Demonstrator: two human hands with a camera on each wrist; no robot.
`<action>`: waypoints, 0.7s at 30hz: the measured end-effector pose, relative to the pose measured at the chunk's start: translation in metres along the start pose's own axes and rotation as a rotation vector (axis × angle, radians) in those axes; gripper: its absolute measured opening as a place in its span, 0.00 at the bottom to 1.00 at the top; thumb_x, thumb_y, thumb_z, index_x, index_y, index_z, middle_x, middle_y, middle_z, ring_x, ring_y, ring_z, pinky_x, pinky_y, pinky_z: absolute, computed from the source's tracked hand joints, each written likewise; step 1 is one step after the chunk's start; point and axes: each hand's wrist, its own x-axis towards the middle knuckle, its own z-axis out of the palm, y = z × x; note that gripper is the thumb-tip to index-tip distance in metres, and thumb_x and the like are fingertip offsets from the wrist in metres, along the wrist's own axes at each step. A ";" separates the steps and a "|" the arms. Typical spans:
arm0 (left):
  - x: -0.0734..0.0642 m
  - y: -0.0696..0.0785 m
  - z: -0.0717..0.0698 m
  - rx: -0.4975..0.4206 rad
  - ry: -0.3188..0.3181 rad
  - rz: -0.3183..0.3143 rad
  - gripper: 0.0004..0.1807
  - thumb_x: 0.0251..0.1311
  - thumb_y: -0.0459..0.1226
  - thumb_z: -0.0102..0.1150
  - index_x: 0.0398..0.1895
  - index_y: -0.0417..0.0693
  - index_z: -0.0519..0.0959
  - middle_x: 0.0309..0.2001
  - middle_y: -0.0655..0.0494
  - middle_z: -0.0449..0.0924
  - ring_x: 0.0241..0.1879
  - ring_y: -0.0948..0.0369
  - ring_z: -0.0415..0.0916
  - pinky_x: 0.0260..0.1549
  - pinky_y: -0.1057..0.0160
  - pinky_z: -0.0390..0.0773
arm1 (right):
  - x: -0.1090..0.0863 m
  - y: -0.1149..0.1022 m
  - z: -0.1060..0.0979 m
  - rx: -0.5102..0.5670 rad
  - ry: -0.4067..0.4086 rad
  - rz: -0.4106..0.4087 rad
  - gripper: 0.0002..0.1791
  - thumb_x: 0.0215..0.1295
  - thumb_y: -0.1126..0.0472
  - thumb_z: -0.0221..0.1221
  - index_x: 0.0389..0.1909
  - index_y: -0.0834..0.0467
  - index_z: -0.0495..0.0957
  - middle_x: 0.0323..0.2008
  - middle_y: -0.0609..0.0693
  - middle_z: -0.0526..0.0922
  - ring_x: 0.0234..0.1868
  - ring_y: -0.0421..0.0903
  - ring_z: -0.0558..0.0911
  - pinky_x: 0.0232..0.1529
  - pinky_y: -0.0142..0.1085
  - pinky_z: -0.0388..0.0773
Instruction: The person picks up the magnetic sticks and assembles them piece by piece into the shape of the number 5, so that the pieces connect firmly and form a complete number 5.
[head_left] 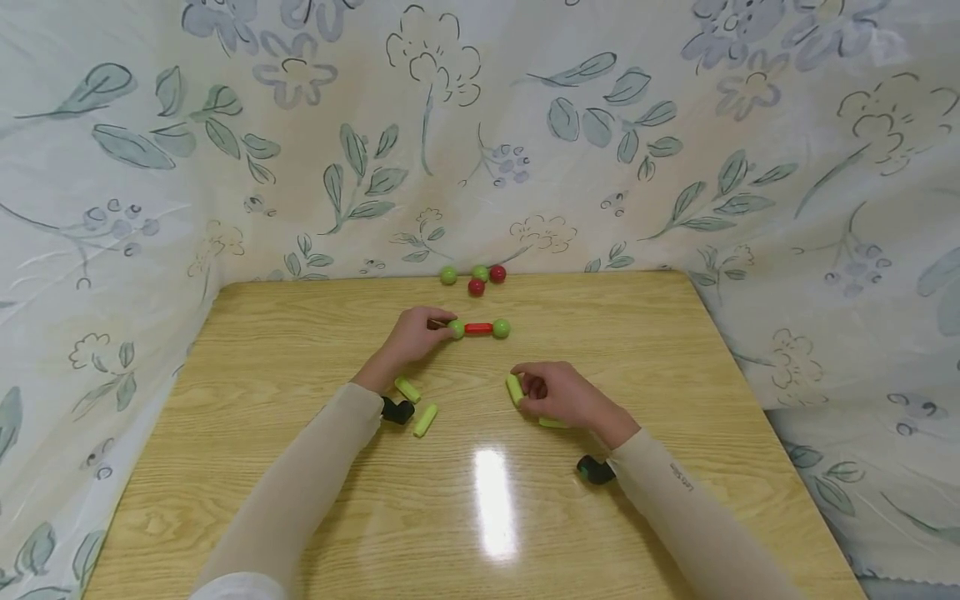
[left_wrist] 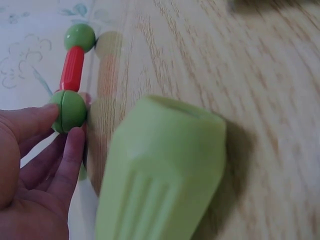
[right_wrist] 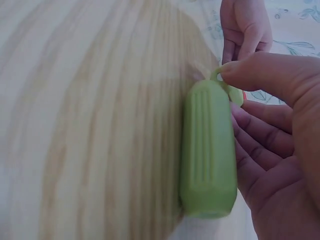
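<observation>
In the head view my left hand (head_left: pixel 418 335) pinches a green ball (left_wrist: pixel 70 111) between thumb and fingertips. That ball is joined to one end of a red rod (head_left: pixel 478 328), and a second green ball (head_left: pixel 501 328) sits on the rod's other end. Nearer and to the right, my right hand (head_left: pixel 561 392) holds a light green rod (head_left: pixel 514 390) between thumb and fingers, low over the wooden table. In the right wrist view the hand mostly hides that rod. Another light green rod (right_wrist: pixel 207 150) lies partly under the right hand.
Two green balls (head_left: pixel 448 275) and two red balls (head_left: pixel 476 287) lie at the table's back edge. Two more light green rods (head_left: pixel 425 421) lie by the left wrist. Dark wrist cameras (head_left: pixel 595 470) sit under both sleeves. A floral cloth (head_left: pixel 465 150) hangs behind the wooden table (head_left: pixel 637 333).
</observation>
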 end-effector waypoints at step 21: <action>-0.001 0.000 -0.002 -0.044 -0.009 -0.046 0.16 0.73 0.38 0.71 0.60 0.45 0.89 0.59 0.49 0.87 0.55 0.50 0.84 0.60 0.49 0.80 | 0.048 -0.029 0.022 0.116 0.170 -0.065 0.26 0.70 0.65 0.73 0.67 0.61 0.81 0.39 0.45 0.83 0.40 0.43 0.83 0.44 0.36 0.85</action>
